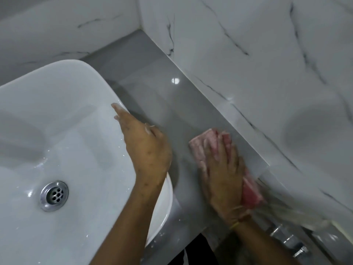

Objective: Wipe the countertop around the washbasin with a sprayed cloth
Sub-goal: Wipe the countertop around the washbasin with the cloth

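Here, right hand (221,169) flat, fingers spread, pressing pink cloth (202,144) onto countertop (156,87), left hand (145,148) open on washbasin (57,115) rim.

Glossy grey countertop (152,88), fluffy cloth (202,144)

Washbasin (57,121): plain glossy white, no pattern. Drain (54,196): silver metal, dark holes noted. Table (152,87): uniform mid-grey, polished, one small white light reflection seen. Wall tiles (248,54): white, marbled with thin black and dark-grey veins running diagonally. Cloth (206,144): pink, paler and mottled at the far end, deeper rose-red at the near end. Thread (236,224) at the right wrist: yellow. Fittings (292,241) at lower right: chrome silver.
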The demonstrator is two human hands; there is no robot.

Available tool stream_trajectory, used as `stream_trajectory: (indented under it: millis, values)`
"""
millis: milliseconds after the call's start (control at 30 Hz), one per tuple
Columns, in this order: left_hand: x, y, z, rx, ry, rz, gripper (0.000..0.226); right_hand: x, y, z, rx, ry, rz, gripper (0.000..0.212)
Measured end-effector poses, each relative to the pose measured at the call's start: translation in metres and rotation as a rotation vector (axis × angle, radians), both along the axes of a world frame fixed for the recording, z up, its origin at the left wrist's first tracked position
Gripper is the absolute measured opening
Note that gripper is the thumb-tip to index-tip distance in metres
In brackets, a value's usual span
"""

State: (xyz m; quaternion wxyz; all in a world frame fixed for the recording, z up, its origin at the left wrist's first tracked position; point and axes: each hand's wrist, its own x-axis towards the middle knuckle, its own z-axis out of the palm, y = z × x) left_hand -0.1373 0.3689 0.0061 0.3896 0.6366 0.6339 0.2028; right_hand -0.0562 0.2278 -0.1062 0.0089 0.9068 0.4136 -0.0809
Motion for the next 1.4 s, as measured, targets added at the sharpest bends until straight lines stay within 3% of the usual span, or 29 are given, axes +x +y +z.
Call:
stream_trajectory:
  millis: [133, 233, 433, 500, 667, 767, 867, 933, 967, 1067, 1133, 1200, 1300, 1400]
  values:
    - [0.000, 0.001, -0.001, -0.001, 0.003, 0.004, 0.076, -0.083, -0.014, -0.005, 0.108, 0.116, 0.163, 0.076]
    - [0.000, -0.001, 0.000, 0.002, 0.029, 0.000, 0.075, -0.066, -0.049, -0.003, 0.081, 0.135, 0.228, 0.065]
    - [0.002, -0.001, -0.001, 0.010, 0.018, 0.010, 0.074, 0.010, -0.062, -0.001, -0.008, 0.078, -0.038, 0.061]
    - [0.001, 0.000, -0.005, 0.021, 0.024, 0.011, 0.073, -0.014, -0.048, 0.001, 0.024, 0.079, -0.097, 0.063]
    - [-0.001, -0.005, 0.000, -0.020, -0.034, -0.037, 0.070, -0.133, -0.044, 0.011, 0.068, 0.273, 0.055, 0.074]
    - [-0.037, -0.040, 0.012, 0.146, -0.091, -0.107, 0.062, -0.172, -0.053, 0.020, 0.093, 0.374, 0.068, 0.072]
    - [-0.101, -0.108, 0.021, 0.380, -0.221, -0.082, 0.044, -0.155, -0.058, 0.019, 0.087, 0.371, 0.129, 0.069]
    - [-0.139, -0.157, 0.011, 0.459, -0.112, -0.039, 0.034, -0.137, -0.065, 0.018, 0.026, 0.338, 0.236, 0.072]
    - [-0.147, -0.177, 0.007, 0.489, -0.059, -0.039, 0.040, -0.129, -0.069, 0.019, 0.021, 0.315, 0.256, 0.075]
    - [-0.148, -0.210, -0.007, 0.625, 0.001, -0.096, 0.031, -0.111, -0.079, 0.026, -0.047, 0.258, 0.217, 0.081]
    - [-0.141, -0.215, -0.018, 0.707, 0.032, -0.124, 0.030, -0.100, -0.084, 0.026, -0.059, 0.246, 0.178, 0.074]
    - [-0.131, -0.215, -0.035, 0.544, 0.097, -0.208, 0.031, -0.089, -0.086, 0.031, 0.036, 0.350, 0.086, 0.062]
    - [-0.115, -0.203, -0.066, 0.109, 0.241, -0.284, 0.054, -0.085, -0.079, 0.053, 0.357, 0.515, -0.072, 0.059]
    - [-0.098, -0.187, -0.092, 0.088, 0.375, -0.408, 0.067, -0.084, -0.065, 0.077, 0.546, 0.503, -0.029, 0.062]
